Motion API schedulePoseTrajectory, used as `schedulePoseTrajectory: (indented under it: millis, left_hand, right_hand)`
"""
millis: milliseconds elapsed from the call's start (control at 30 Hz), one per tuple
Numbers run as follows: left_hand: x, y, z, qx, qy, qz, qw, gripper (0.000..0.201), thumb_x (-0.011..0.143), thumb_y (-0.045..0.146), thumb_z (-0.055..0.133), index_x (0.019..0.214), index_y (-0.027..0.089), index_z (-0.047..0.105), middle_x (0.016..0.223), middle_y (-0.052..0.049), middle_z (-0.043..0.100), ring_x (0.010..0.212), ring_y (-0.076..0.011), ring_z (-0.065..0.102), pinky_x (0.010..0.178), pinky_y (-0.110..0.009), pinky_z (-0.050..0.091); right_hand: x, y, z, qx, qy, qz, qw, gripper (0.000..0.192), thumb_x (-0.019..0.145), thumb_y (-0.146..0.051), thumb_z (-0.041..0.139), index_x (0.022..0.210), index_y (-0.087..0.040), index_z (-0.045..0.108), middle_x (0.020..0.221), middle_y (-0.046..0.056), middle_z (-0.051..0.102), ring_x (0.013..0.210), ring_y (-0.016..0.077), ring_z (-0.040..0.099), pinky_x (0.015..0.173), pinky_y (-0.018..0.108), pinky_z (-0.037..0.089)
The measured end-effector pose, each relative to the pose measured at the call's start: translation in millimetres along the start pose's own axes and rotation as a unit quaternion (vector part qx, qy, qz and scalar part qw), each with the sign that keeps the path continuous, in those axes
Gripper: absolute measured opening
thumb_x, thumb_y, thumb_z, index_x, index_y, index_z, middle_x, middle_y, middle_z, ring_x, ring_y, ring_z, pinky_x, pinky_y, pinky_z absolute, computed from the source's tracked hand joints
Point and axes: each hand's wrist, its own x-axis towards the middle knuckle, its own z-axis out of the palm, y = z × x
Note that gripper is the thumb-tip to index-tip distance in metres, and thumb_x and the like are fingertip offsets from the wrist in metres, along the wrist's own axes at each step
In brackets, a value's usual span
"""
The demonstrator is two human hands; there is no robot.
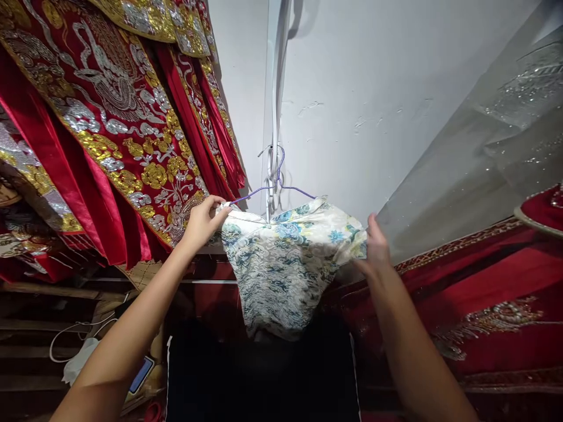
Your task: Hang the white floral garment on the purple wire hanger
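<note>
A white floral blouse (281, 264) with blue, green and yellow print hangs in front of me on a thin purple hanger (295, 189). The hanger's hook is at a pale vertical strap or pole by the wall. My left hand (206, 221) pinches the blouse's left shoulder, close to that end of the hanger. At the opposite side my right hand (377, 249) holds the edge of the right sleeve, some of its fingers hidden behind the cloth. The right end of the hanger goes out of sight inside the blouse.
Red costumes with gold and silver sequins (153, 158) hang at the left. Clear plastic sheeting (440, 170) covers the right side, above red beaded fabric (492, 293). Below left are wooden slats (39, 351), a white cable (55, 346) and a phone (141, 375).
</note>
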Motion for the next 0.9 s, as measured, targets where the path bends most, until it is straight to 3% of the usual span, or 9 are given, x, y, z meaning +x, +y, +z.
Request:
schedulePoseTrajectory:
  millis: [133, 333, 467, 500, 567, 667, 733, 833, 900]
  left_hand:
    - [16, 7, 0.8, -0.007, 0.045, 0.011, 0.999, 0.027, 0.088, 0.041, 0.06, 0.098, 0.017, 0.068, 0.09, -0.005, 0.071, 0.08, -0.0185, 0.063, 0.074, -0.029, 0.048]
    - [29, 53, -7.8, 0.004, 0.122, 0.116, 0.986, 0.031, 0.092, 0.037, 0.058, 0.119, 0.023, 0.063, 0.122, -0.01, 0.06, 0.118, -0.0258, 0.054, 0.103, -0.045, 0.043]
    - [9, 79, -2.3, -0.181, -0.002, 0.047, 0.982, 0.041, 0.094, 0.04, 0.054, 0.132, 0.024, 0.053, 0.116, -0.01, 0.062, 0.105, -0.0225, 0.06, 0.094, -0.042, 0.05]
    - [2, 84, 1.9, -0.253, -0.059, 0.004, 0.966, 0.044, 0.094, 0.041, 0.054, 0.134, 0.023, 0.05, 0.113, -0.01, 0.063, 0.1, -0.0211, 0.063, 0.091, -0.04, 0.052]
    - [-12, 92, 10.2, -0.385, -0.147, -0.1, 0.905, 0.045, 0.092, 0.041, 0.059, 0.131, 0.022, 0.047, 0.108, -0.009, 0.065, 0.09, -0.0188, 0.065, 0.084, -0.038, 0.054]
    - [-31, 96, 11.4, -0.489, -0.214, -0.231, 0.813, 0.04, 0.087, 0.035, 0.066, 0.119, 0.021, 0.048, 0.086, -0.001, 0.061, 0.06, -0.0103, 0.059, 0.063, -0.028, 0.054]
    - [-42, 94, -0.9, -0.464, -0.283, -0.259, 0.799, 0.033, 0.088, 0.037, 0.064, 0.114, 0.021, 0.05, 0.068, 0.006, 0.049, 0.041, -0.0043, 0.038, 0.045, -0.02, 0.041]
    - [-50, 92, -34.3, -0.312, -0.382, -0.195, 0.848, 0.029, 0.092, 0.04, 0.059, 0.114, 0.023, 0.056, 0.065, 0.006, 0.049, 0.043, -0.0055, 0.036, 0.043, -0.019, 0.035]
    - [-48, 91, -56.4, -0.208, -0.374, -0.122, 0.895, 0.027, 0.094, 0.039, 0.057, 0.115, 0.023, 0.058, 0.074, 0.002, 0.057, 0.058, -0.0099, 0.051, 0.055, -0.021, 0.044]
  right_hand:
    - [-1, -23, -2, -0.014, -0.038, 0.051, 0.998, 0.035, 0.068, -0.045, 0.081, 0.089, -0.018, 0.073, 0.068, 0.004, 0.07, 0.06, 0.023, 0.067, 0.049, 0.031, 0.052]
    - [-21, -34, 3, 0.041, 0.103, -0.068, 0.991, 0.039, 0.076, -0.047, 0.075, 0.099, -0.016, 0.071, 0.074, 0.003, 0.068, 0.066, 0.0194, 0.065, 0.057, 0.029, 0.053]
    - [-72, -4, 5, -0.048, 0.112, -0.148, 0.981, 0.031, 0.081, -0.048, 0.07, 0.094, -0.02, 0.069, 0.081, 0.002, 0.066, 0.07, 0.0176, 0.062, 0.059, 0.027, 0.05]
    - [-88, 3, 10, -0.096, 0.071, -0.169, 0.978, 0.028, 0.083, -0.048, 0.069, 0.094, -0.022, 0.069, 0.083, 0.002, 0.066, 0.073, 0.0182, 0.062, 0.061, 0.027, 0.05]
    - [-116, 11, 25, -0.19, -0.138, -0.177, 0.956, 0.029, 0.087, -0.048, 0.064, 0.1, -0.022, 0.068, 0.092, 0.006, 0.067, 0.079, 0.0207, 0.062, 0.067, 0.029, 0.052]
    - [-135, 12, 49, -0.238, -0.442, -0.174, 0.848, 0.056, 0.079, -0.055, 0.07, 0.122, -0.02, 0.061, 0.113, 0.01, 0.064, 0.097, 0.025, 0.063, 0.085, 0.034, 0.052]
    - [-128, 11, 58, -0.242, -0.511, -0.184, 0.804, 0.071, 0.075, -0.057, 0.074, 0.133, -0.021, 0.054, 0.129, 0.012, 0.057, 0.114, 0.0286, 0.058, 0.099, 0.038, 0.047]
    - [-95, 16, 57, -0.286, -0.387, -0.22, 0.849, 0.062, 0.084, -0.048, 0.067, 0.139, -0.026, 0.048, 0.143, 0.013, 0.046, 0.132, 0.0312, 0.045, 0.11, 0.047, 0.038]
    - [-67, 22, 53, -0.33, -0.252, -0.231, 0.88, 0.063, 0.087, -0.044, 0.064, 0.144, -0.029, 0.043, 0.151, 0.013, 0.038, 0.138, 0.0328, 0.037, 0.111, 0.052, 0.035]
